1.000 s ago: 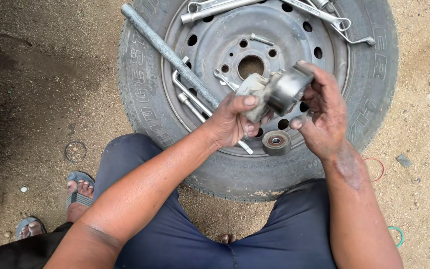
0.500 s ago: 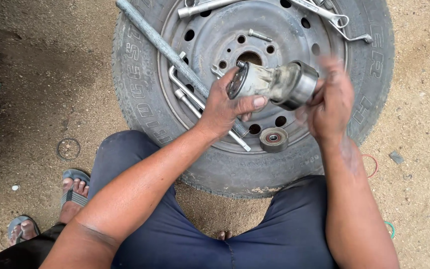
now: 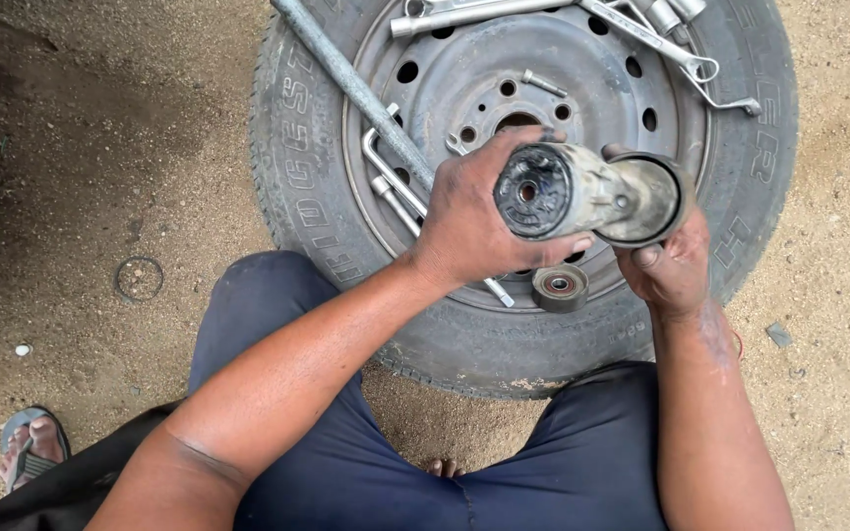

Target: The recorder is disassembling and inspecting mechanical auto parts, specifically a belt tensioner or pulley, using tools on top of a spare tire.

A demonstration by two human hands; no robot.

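Observation:
I hold a grey metal part [image 3: 582,192], a short cylinder with a dark round end facing me and a wider cup-shaped end on the right. My left hand [image 3: 469,221] wraps the dark end from the left. My right hand [image 3: 671,261] grips the cup end from below. Both hands hover over a car wheel [image 3: 307,197] lying flat on the ground, with its steel rim [image 3: 474,79] up. A small round pulley [image 3: 560,287] rests on the rim just below the part.
A long metal pipe [image 3: 346,84] lies across the wheel's left side. Several spanners and sockets [image 3: 661,39] lie along the top of the rim, and bent rods [image 3: 386,177] lie beside the pipe. Sandy ground surrounds the wheel. My sandalled foot [image 3: 31,442] is at the lower left.
The part has been turned in my hands so its dark round end now faces me. My left hand has shifted up around that end, and my right hand has moved under the cup.

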